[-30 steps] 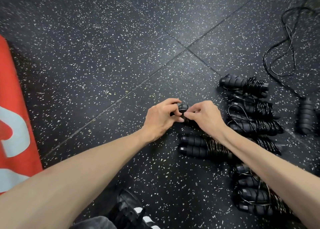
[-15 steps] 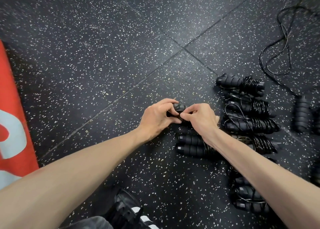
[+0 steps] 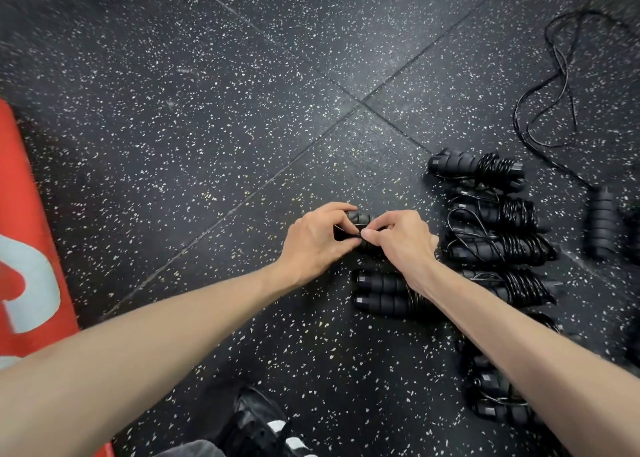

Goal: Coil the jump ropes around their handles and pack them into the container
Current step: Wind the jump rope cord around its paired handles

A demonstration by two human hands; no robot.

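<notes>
A black jump rope bundle (image 3: 360, 219) sits low over the speckled floor between both hands. My left hand (image 3: 317, 240) grips the handle end with curled fingers. My right hand (image 3: 403, 240) pinches the thin black cord against the handles and hides most of the bundle. Just below them lies a coiled pair of handles (image 3: 381, 295). To the right, several coiled ropes (image 3: 498, 245) lie stacked in a column. An uncoiled rope (image 3: 554, 86) trails across the floor at upper right, one handle (image 3: 601, 221) lying at its end. No container shows.
A red mat or bag (image 3: 24, 249) with pale lettering borders the left edge. A black shoe with white stripes (image 3: 266, 425) is at the bottom centre. More coiled handles (image 3: 498, 401) lie under my right forearm. Black speckled floor tiles (image 3: 207, 110) stretch away ahead.
Both hands stay together on the same bundle, the fingers shifting slightly on the cord. The view has drifted a little, so the stacked ropes sit lower right.
</notes>
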